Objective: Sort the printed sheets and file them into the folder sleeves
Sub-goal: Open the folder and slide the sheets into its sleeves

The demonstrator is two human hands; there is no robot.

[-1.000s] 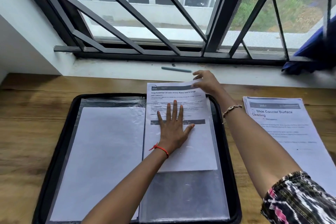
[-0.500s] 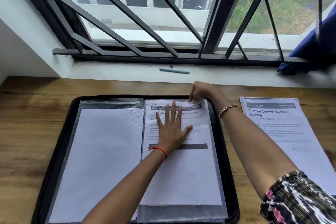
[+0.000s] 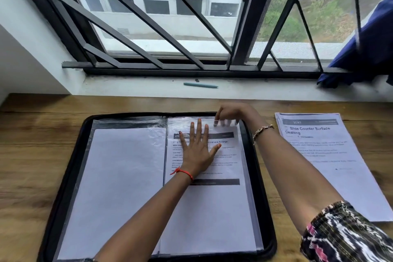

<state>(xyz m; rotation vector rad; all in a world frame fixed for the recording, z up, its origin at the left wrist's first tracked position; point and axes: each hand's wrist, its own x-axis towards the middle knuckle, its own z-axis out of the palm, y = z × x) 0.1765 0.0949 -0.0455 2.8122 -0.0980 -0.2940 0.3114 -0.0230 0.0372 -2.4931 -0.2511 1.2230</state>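
1. One black zip folder (image 3: 63, 176) lies open on the wooden worktop (image 3: 32, 155). It shows two clear sleeves with one sheet visible in each. One loose stack (image 3: 331, 166) of printed pages and one pen (image 3: 201, 85) complete the count (plus two hands at work).
2. The left hand (image 3: 198, 151) lies flat on the right sleeve (image 3: 182, 123), its fingers (image 3: 198, 132) straight and slightly apart. They press the printed sheet (image 3: 212, 208), which runs from under the fingertips back toward the person.
3. The right hand (image 3: 229, 112) sits just beyond the left fingertips, its fingers curled and pinching that sleeve's top edge.
4. The printed sheet is white with black text, one dark bar under the left fingers and another beside the wrist. The blank sheet (image 3: 123, 176) lies left of those fingers.
5. The stack, headed "Shoe Counter Surface Cleaning", lies well right of the right fingers. The pen rests on the window sill (image 3: 255, 89) beyond them.
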